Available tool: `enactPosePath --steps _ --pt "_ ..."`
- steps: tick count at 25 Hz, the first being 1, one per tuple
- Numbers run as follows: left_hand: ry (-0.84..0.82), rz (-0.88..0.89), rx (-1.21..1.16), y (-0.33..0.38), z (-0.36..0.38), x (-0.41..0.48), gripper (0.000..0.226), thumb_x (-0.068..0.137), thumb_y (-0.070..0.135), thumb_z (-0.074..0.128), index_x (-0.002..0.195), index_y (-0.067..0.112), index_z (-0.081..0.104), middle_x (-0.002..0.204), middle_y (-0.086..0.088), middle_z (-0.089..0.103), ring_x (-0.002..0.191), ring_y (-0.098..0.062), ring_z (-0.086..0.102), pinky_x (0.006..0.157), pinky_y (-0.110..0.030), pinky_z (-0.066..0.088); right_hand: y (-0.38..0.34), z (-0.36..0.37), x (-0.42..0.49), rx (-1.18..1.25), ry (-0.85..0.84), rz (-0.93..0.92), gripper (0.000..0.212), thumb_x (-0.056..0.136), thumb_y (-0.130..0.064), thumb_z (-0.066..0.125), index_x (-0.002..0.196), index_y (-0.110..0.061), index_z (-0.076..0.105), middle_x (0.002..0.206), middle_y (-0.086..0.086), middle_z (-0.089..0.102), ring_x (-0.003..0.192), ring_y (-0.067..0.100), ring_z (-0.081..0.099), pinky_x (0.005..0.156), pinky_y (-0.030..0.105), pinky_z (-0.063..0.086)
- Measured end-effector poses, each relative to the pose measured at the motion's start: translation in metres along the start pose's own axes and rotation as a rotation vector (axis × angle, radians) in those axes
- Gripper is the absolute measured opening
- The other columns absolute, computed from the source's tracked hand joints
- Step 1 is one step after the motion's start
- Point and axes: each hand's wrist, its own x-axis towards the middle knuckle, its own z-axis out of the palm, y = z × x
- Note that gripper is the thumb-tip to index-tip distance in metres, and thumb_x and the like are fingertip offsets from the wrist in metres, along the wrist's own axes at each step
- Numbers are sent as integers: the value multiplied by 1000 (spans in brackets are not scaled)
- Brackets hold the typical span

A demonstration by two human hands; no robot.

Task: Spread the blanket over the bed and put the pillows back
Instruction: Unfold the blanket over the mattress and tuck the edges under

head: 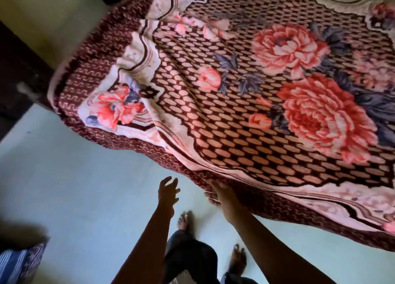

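Observation:
A maroon and cream blanket (245, 104) with large pink flowers lies spread over the bed, filling the upper right of the view, with wrinkles near its left corner. My right hand (218, 193) grips the blanket's near hanging edge, fingers curled under the border. My left hand (167, 189) hovers just left of that edge with fingers spread, touching nothing. No pillow shows on the bed.
Pale green floor (74, 187) lies beside the bed, with my bare feet (186, 219) on it. A striped blue and maroon cloth item (19, 262) sits at the bottom left corner. Dark furniture (15, 74) stands at the left, beside a pale wall.

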Motion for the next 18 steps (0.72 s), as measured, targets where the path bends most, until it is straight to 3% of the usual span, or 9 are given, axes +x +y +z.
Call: enactPosePath --steps 4,7,9,11,12,13,15,16,18 --pt "72 -14 -188 73 -74 68 33 98 29 45 127 12 46 127 -13 51 115 -34 52 93 -44 42 -23 73 34 -85 -47 24 8 95 -23 51 96 -19 57 80 -1 60 68 9 56 61 19 37" --pt "88 -13 -162 133 -120 157 42 98 35 44 133 11 42 132 -16 49 118 -35 50 95 -46 42 -33 152 87 -96 -37 58 6 94 -22 53 97 -18 56 79 -1 60 67 8 56 59 18 37" --pt "99 -5 -106 168 -134 215 36 97 37 44 124 13 46 110 -15 56 93 -30 54 85 -43 42 -36 197 126 -67 1 93 5 95 -21 52 97 -17 54 80 -2 60 68 8 56 60 19 38" --pt "129 -50 0 197 -143 274 36 94 45 48 103 11 54 77 -7 48 67 -21 44 66 -36 38 -38 244 176 -5 77 144 5 95 -23 52 93 -18 52 80 -2 58 68 8 55 60 19 41" --pt "137 -71 31 206 -144 297 39 89 49 52 91 10 55 72 -6 46 62 -20 42 59 -34 34 -40 263 199 12 121 170 9 94 -27 54 91 -19 52 79 -4 57 66 7 55 58 18 42" --pt "142 -83 35 209 -146 319 43 84 54 58 87 11 56 74 -10 50 63 -23 46 58 -34 35 -44 280 218 27 164 199 15 92 -34 55 90 -20 52 78 -4 56 64 5 54 56 18 43" --pt "192 -74 57 206 -150 348 49 74 55 67 92 11 57 94 -21 63 83 -33 60 71 -42 47 -53 306 250 80 238 247 27 90 -44 56 87 -18 51 74 -3 55 60 7 53 54 21 43" --pt "192 -43 41 204 -151 352 41 75 50 70 88 13 56 98 -22 64 89 -36 60 76 -43 47 -55 314 262 134 272 258 32 89 -47 56 84 -16 51 72 -1 55 58 8 52 52 22 43" --pt "169 -32 29 203 -156 353 29 81 36 70 72 15 51 78 -14 61 77 -33 52 70 -37 41 -56 327 275 211 334 221 41 88 -48 56 73 -11 49 60 3 53 43 7 46 39 16 37"
